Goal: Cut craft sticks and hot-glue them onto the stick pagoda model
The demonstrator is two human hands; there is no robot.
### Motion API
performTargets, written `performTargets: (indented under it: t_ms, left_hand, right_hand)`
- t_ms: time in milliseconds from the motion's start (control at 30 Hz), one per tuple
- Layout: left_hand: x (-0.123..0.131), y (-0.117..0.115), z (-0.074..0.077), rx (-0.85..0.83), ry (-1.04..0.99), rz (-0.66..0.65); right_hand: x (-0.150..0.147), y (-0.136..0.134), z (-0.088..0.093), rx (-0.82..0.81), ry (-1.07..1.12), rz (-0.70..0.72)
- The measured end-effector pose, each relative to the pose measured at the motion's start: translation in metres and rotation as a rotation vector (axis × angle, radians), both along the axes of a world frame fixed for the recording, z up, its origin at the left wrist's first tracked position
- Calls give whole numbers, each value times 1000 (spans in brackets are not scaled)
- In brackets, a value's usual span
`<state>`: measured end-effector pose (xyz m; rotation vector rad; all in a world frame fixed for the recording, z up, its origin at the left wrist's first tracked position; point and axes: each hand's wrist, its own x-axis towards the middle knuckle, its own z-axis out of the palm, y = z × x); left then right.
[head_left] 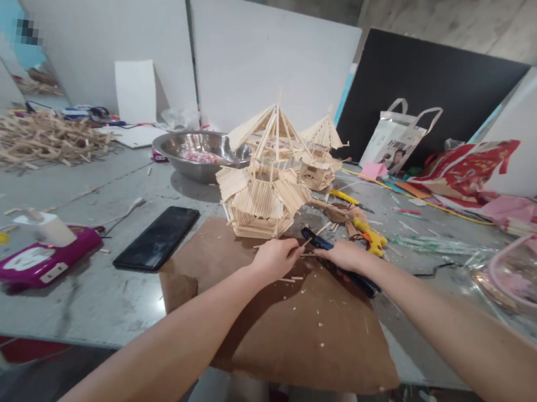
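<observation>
My left hand is closed in a pinch on a thin wooden stick, just in front of a model pavilion built from pale wooden sticks. My right hand is wrapped round a long dark blue hand tool; its exact kind is unclear. The tool's front end lies close to the stick. Beneath both hands is a sheet of brown cardboard, with a few short stick pieces and pale crumbs on it. A second, similar stick pavilion stands behind the first.
Left of the cardboard lie a black phone and a purple power strip. A metal bowl stands behind, near a heap of sticks. Right of the pavilion are a yellow glue gun, a white bag and a red bag.
</observation>
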<state>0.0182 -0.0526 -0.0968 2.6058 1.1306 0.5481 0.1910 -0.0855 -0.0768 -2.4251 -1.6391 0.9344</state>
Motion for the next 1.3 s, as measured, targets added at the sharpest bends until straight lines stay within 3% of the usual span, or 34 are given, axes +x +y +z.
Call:
performTargets:
  t_ms: [333,967,1300]
  left_hand:
    - [0,-4,6,-43,8,26]
    - [1,0,-3,40,17,-30]
    - [2,-2,0,39,-19,81]
  right_hand:
    - [4,0,-3,4,10,42]
    - [1,-1,-1,45,6,30]
    - [1,-10,3,77,66,48]
